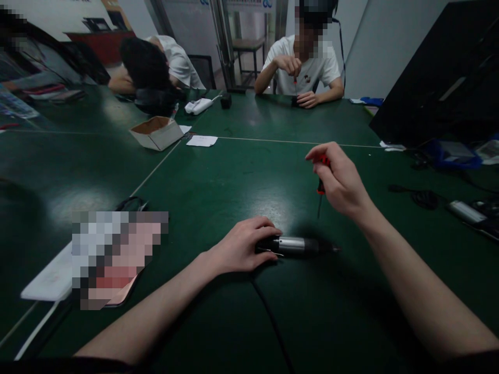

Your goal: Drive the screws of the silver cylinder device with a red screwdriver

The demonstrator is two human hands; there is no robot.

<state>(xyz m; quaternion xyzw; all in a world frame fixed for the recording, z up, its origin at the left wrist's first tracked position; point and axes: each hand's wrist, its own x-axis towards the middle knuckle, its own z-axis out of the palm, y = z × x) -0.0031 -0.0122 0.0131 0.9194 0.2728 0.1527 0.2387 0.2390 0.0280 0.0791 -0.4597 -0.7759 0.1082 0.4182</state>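
Observation:
A black and silver cylindrical tool (293,244) lies on the green table (241,171), its narrow tip pointing right. My left hand (247,244) is wrapped round its left end, fingers on both sides. To the upper right, my right hand (338,179) holds a red and black screwdriver (320,186) in closed fingers. The screwdriver's thin shaft points down, above the table and apart from the tool. A black cable (268,311) runs from near my left hand toward the front edge.
A pink phone-like item and a white power strip (47,275) lie at the left. Beyond stands an open cardboard box (158,136) near paper (201,141). Two people sit across the table; one holds a small screwdriver. A dark monitor (440,78), cables and a blue tray (456,154) are at the right.

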